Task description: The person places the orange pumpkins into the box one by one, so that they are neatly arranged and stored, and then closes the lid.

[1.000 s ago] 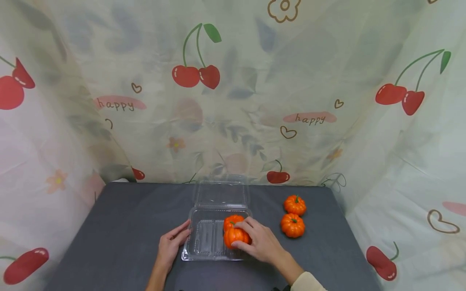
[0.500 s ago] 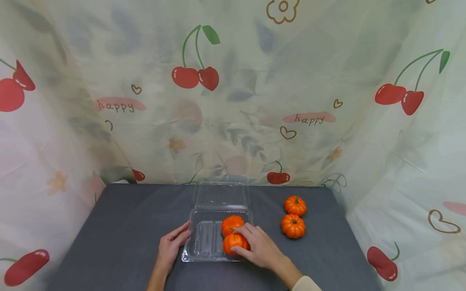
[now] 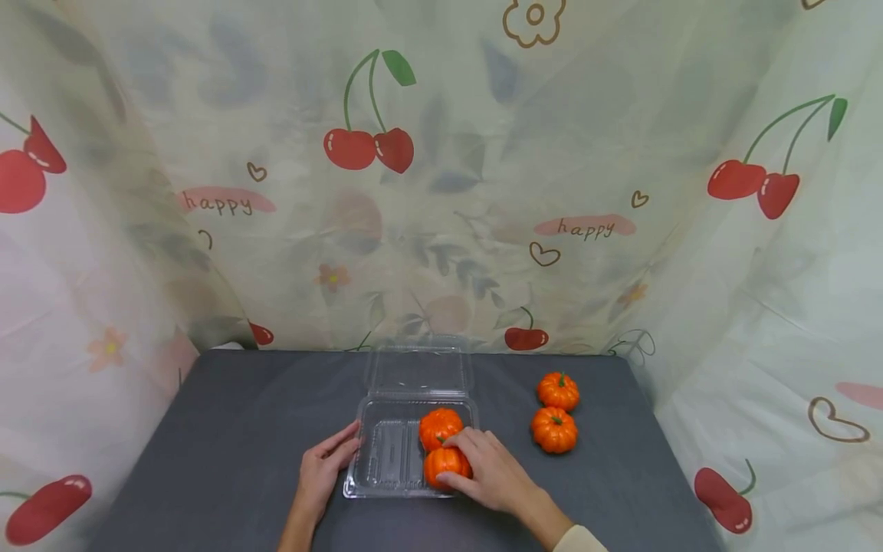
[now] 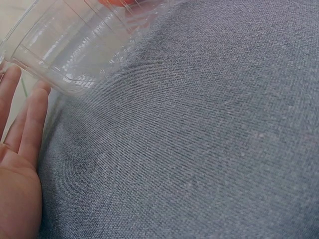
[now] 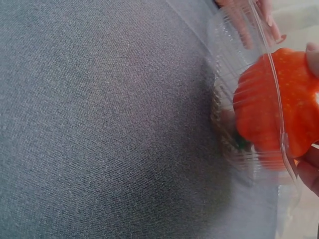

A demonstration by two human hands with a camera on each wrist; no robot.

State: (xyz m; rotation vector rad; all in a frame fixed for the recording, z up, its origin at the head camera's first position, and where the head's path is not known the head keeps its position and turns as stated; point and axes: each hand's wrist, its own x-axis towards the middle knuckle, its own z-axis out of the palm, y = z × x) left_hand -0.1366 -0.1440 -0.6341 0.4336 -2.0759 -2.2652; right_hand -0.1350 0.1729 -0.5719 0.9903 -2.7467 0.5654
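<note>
A clear plastic clamshell box (image 3: 386, 488) lies with its lid (image 3: 419, 369) folded back. Two small orange pumpkins are in its right half: one at the back (image 3: 440, 427), one in front (image 3: 445, 466). My right hand (image 3: 493, 471) grips the front pumpkin, thumb on the near side and fingers on the far side; in the right wrist view this pumpkin (image 5: 279, 94) shows partly through the box wall. My left hand (image 3: 321, 468) rests its extended fingers against the box's left side. The left wrist view has these fingers (image 4: 36, 117) straight beside the clear wall.
Two more orange pumpkins stand on the dark grey tabletop (image 3: 255, 429) right of the box, a rear one (image 3: 558, 391) and a nearer one (image 3: 554, 429). A cherry-printed curtain (image 3: 441, 230) encloses the table at the back and sides.
The right hand has lowered the front pumpkin and drawn it slightly nearer, so more of the back pumpkin shows. The left hand stays at the box's side.
</note>
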